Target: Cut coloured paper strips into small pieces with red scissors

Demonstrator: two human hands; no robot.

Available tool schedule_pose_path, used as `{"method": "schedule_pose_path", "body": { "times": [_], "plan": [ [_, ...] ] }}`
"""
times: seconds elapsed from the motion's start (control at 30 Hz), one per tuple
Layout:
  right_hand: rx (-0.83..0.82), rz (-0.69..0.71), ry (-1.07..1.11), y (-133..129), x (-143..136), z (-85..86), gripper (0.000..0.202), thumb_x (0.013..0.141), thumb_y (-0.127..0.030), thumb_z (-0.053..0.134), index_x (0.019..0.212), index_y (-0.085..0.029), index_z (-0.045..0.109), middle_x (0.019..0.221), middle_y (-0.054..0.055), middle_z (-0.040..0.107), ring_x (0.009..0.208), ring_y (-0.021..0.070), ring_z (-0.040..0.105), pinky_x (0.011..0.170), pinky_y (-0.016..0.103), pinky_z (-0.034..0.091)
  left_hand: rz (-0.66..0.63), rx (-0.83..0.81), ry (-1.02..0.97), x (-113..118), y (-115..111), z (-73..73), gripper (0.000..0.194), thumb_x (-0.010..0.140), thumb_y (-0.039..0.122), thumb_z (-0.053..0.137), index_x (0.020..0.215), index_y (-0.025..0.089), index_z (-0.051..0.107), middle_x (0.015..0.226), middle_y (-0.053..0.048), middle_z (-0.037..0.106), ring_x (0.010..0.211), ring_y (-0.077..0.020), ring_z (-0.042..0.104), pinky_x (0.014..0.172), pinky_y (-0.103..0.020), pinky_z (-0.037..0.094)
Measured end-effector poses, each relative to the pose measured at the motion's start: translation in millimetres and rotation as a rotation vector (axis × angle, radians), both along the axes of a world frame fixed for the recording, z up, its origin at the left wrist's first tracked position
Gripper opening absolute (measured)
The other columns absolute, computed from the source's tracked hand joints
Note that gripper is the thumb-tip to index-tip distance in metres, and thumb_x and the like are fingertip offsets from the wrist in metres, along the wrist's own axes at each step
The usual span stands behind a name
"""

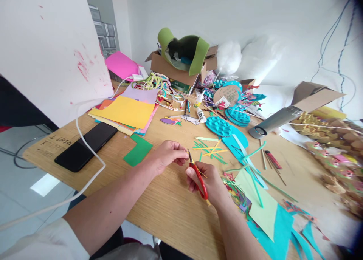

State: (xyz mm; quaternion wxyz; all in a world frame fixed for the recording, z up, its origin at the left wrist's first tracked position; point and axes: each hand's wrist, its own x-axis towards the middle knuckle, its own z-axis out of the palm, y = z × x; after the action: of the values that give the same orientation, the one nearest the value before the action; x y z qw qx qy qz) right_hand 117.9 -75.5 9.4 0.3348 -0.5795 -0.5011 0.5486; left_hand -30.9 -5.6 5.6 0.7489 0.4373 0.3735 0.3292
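Red-handled scissors (202, 184) are in my right hand (208, 178), their short blades pointing up and away toward my left fingertips. My left hand (170, 154) is closed in a pinch at the blade tips, on what looks like the end of a thin yellow paper strip (202, 174). Part of that strip shows beside the scissors, by my right fingers; the rest is hidden. Just beyond my hands, narrow green and yellow paper strips (212, 151) lie in a loose, crossing pile. A green paper piece (138, 150) lies left of my left hand.
A black phone (86, 146) and a white cable (99, 165) lie at left, near stacked coloured paper (129, 112). Behind are glue bottles (201, 115), paper fish (171, 121) and a cardboard box (172, 69). At right are blue cutouts (218, 126), a steel bottle (275, 121) and paper scraps (236, 194).
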Motion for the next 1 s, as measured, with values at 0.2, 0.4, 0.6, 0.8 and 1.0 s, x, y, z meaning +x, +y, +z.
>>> {"method": "schedule_pose_path", "body": {
  "times": [0.2, 0.4, 0.6, 0.8, 1.0],
  "plan": [
    [-0.009, -0.01, -0.019, -0.3, -1.2, 1.3, 0.048, 0.065, -0.061, 0.071, 0.063, -0.017, 0.053, 0.05, 0.0, 0.059, 0.038, 0.0121, 0.056, 0.037, 0.02, 0.041, 0.018, -0.009, -0.003, -0.2, 0.4, -0.7, 0.014, 0.057, 0.022, 0.068, 0.064, 0.012, 0.061, 0.062, -0.001, 0.06, 0.056, -0.0099, 0.054, 0.059, -0.026, 0.044],
    [-0.009, -0.027, -0.006, -0.3, -1.2, 0.1, 0.048, 0.064, -0.06, 0.072, 0.063, -0.017, 0.053, 0.049, -0.001, 0.059, 0.038, 0.0118, 0.056, 0.036, 0.02, 0.041, 0.003, 0.007, -0.008, 0.0, 0.4, -1.7, 0.015, 0.059, 0.023, 0.068, 0.066, 0.011, 0.062, 0.064, -0.001, 0.06, 0.057, -0.0097, 0.054, 0.06, -0.026, 0.044],
    [0.018, -0.015, -0.004, 0.3, -0.6, -1.0, 0.047, 0.065, -0.06, 0.072, 0.064, -0.016, 0.054, 0.051, 0.0, 0.06, 0.038, 0.012, 0.056, 0.037, 0.02, 0.041, 0.001, 0.007, -0.002, 0.2, -0.2, -1.2, 0.017, 0.058, 0.023, 0.07, 0.065, 0.012, 0.061, 0.063, -0.001, 0.06, 0.056, -0.01, 0.054, 0.06, -0.027, 0.044],
    [0.025, -0.014, -0.016, 0.1, -0.6, -1.1, 0.048, 0.065, -0.061, 0.071, 0.064, -0.016, 0.054, 0.052, 0.001, 0.061, 0.039, 0.0124, 0.056, 0.038, 0.021, 0.041, -0.021, 0.013, -0.005, 0.2, -0.6, 0.1, 0.015, 0.058, 0.023, 0.069, 0.062, 0.012, 0.06, 0.06, 0.0, 0.057, 0.056, -0.0095, 0.052, 0.059, -0.025, 0.043],
    [0.006, -0.014, -0.025, 0.0, -0.8, -0.8, 0.048, 0.065, -0.062, 0.07, 0.063, -0.018, 0.053, 0.051, 0.0, 0.06, 0.038, 0.0123, 0.055, 0.037, 0.021, 0.041, 0.013, -0.011, -0.004, -0.1, 0.1, -0.9, 0.013, 0.058, 0.021, 0.069, 0.064, 0.012, 0.062, 0.062, -0.001, 0.06, 0.056, -0.0096, 0.054, 0.059, -0.025, 0.043]
  ]
}}
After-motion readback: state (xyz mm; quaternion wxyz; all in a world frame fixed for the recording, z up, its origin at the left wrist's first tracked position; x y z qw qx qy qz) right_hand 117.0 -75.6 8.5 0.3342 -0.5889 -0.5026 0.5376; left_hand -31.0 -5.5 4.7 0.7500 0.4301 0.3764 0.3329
